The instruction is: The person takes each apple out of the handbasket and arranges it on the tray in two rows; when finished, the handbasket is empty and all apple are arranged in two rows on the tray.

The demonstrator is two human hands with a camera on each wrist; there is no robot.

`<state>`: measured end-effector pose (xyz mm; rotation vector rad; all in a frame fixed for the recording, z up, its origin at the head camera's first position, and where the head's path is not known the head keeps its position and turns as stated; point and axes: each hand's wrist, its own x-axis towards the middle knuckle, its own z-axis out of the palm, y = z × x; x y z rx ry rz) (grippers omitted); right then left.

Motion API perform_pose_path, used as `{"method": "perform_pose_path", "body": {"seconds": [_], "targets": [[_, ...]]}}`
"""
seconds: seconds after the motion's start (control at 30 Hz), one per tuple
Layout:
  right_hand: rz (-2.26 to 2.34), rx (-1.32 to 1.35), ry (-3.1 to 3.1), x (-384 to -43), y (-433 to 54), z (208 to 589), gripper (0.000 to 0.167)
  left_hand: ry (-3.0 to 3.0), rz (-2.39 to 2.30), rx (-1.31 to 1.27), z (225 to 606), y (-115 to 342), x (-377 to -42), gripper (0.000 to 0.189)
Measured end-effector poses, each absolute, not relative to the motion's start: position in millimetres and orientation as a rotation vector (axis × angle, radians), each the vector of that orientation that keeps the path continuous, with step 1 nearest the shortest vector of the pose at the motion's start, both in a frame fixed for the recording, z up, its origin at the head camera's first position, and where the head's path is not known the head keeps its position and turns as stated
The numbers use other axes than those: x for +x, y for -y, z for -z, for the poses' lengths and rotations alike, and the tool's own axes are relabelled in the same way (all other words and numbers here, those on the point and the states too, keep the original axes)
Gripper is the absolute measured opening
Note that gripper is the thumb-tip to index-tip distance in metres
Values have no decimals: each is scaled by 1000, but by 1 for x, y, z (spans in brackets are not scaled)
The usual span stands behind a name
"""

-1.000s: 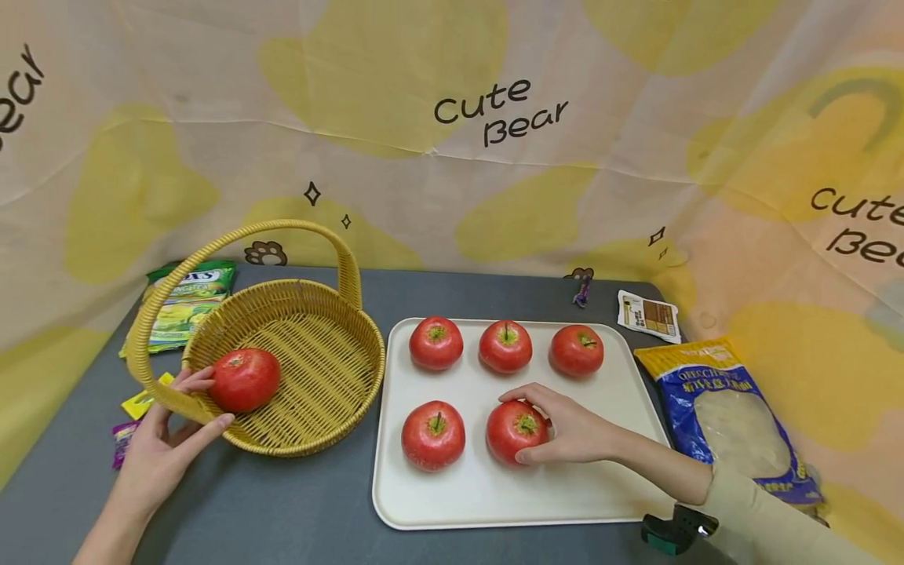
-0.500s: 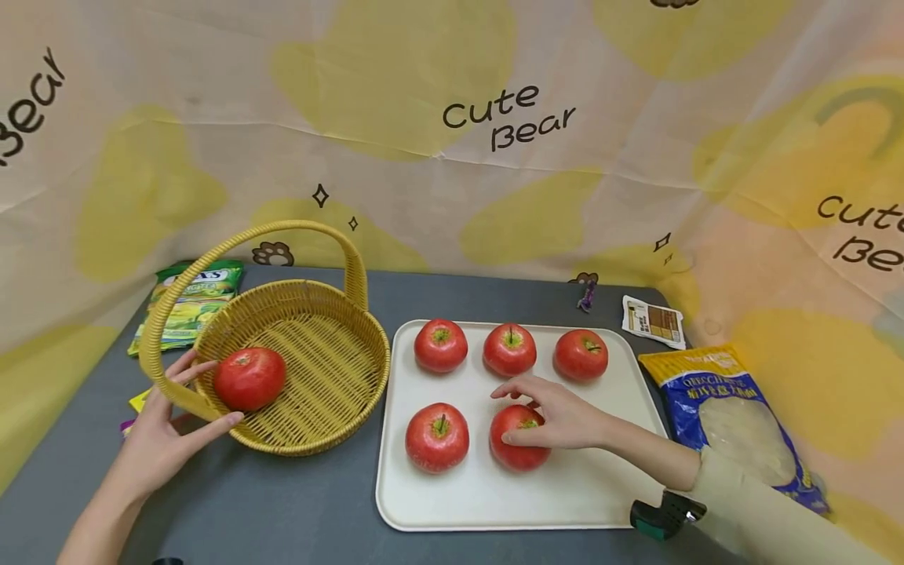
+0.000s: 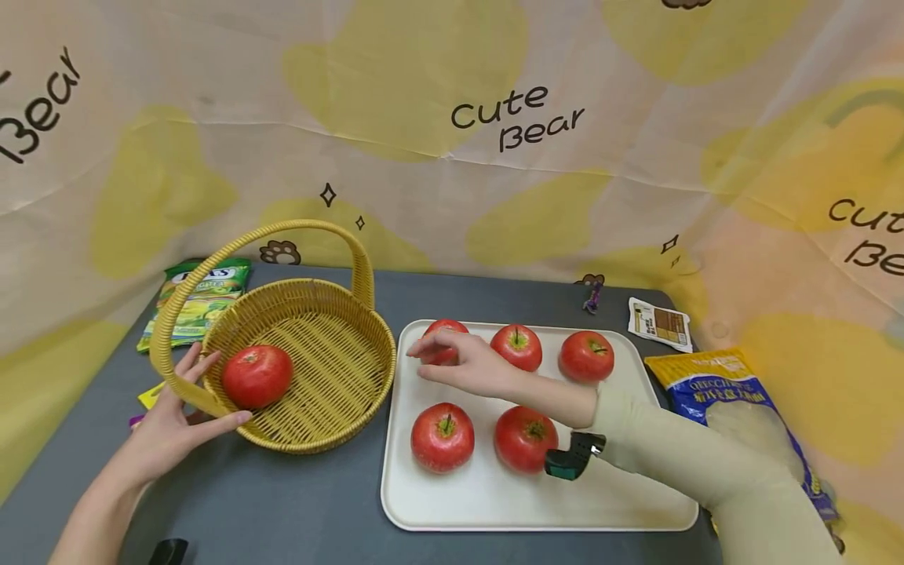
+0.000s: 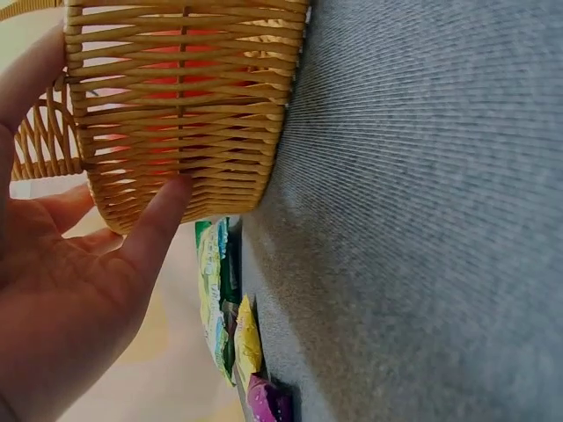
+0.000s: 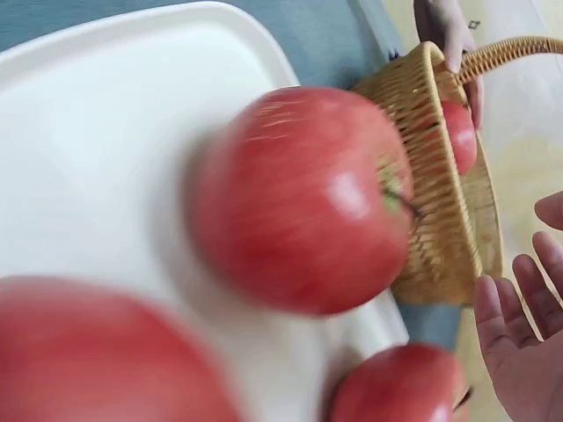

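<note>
A yellow wicker basket with a tall handle stands at the left, one red apple inside it. My left hand grips its left rim near the handle's base; in the left wrist view one finger lies against the outer wall. Over the white tray, my right hand hovers with relaxed fingers and nothing in them. It partly covers the back-left apple. Two apples, a middle one and a right one, complete the back row. In front sit a left apple and another apple.
A green snack bag lies behind the basket at the left, with small yellow and purple packets beside it. To the tray's right are a blue-and-yellow pasta bag and a white packet. A purple candy lies near the back curtain.
My right hand has let go of the front apple on the right and moved left and back, toward the back-left apple. The left hand stays at the basket rim.
</note>
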<state>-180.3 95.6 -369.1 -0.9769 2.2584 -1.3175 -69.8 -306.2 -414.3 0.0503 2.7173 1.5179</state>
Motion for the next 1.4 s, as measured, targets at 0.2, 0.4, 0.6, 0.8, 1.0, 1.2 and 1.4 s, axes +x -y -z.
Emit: {"method": "perform_pose_path", "body": {"seconds": [0.2,0.4,0.6,0.8,1.0,1.2,1.4], "targets": [[1196,-1065,-2211,-198,-28,354,35,-2718,-1573,49,416,306,-67,86],[943,-1140,-2186,-214,37,351,50,-2707,-1594,41,416,304,-67,84],[720,-1176,-2173,-219,92,367,69,-2709,-1583,23,416,305,-66,85],[601,-1214,-2178,-217,128,382,88,-2708,-1604,35,418,305,-65,87],[623,-1183,-2108,-215,140,393,83,-2704,-1625,32,419,305,-64,87],[650,-1185,-2192,-215,131,393,75,-2703,-1619,34,419,303,-66,88],[757,-1210,-2209,-215,102,388,79,-2722,-1580,13,420,305,-64,88]]}}
